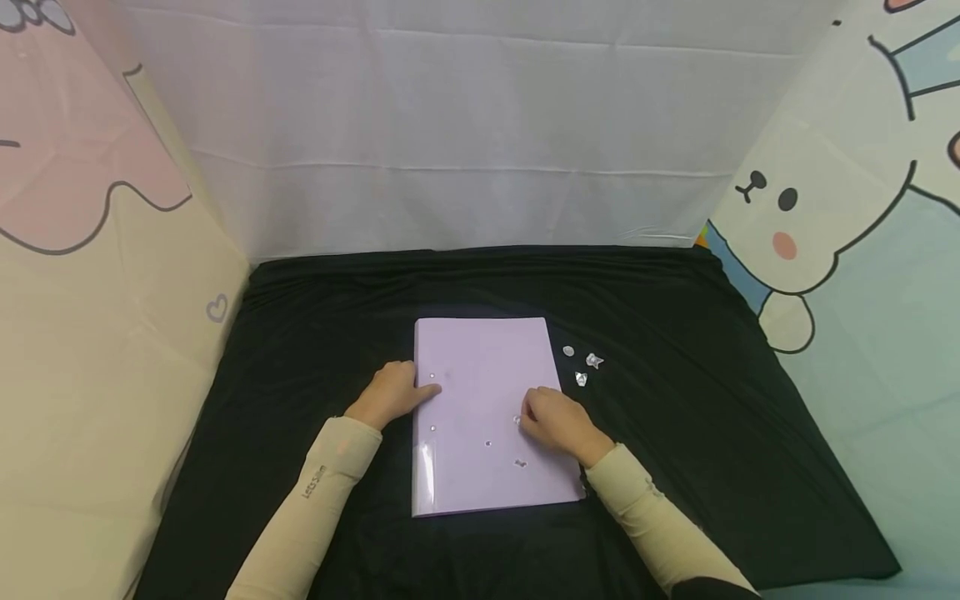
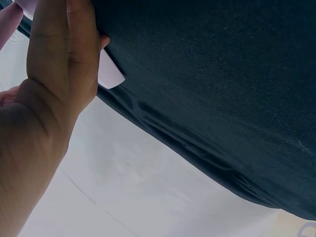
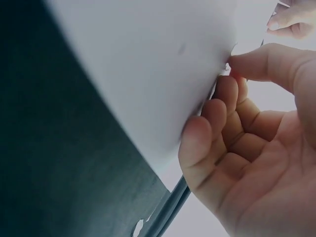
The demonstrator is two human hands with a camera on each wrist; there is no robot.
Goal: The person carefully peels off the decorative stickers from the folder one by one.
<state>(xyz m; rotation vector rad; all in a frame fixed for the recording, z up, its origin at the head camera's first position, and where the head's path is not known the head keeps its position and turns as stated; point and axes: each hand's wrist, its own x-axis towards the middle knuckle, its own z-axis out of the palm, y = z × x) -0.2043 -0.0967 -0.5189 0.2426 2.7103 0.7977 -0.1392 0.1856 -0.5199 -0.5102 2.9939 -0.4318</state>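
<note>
The left hand (image 1: 387, 394) is gripping the folder (image 1: 480, 358), the right hand (image 1: 557, 420) pinching a gem (image 1: 517, 420) — keeping the folder still should help.

Passage over folder (image 1: 480, 358) between left hand (image 1: 392, 395) and right hand (image 1: 561, 423); loose gems (image 1: 581, 379) beside folder's right edge in way; backdrop (image 1: 480, 125) closes far side

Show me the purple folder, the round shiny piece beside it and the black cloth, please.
Purple folder (image 1: 480, 404), head view: middle of its cover.
Round shiny piece (image 1: 568, 351), head view: its centre.
Black cloth (image 1: 690, 417), head view: bare part at right.
</note>
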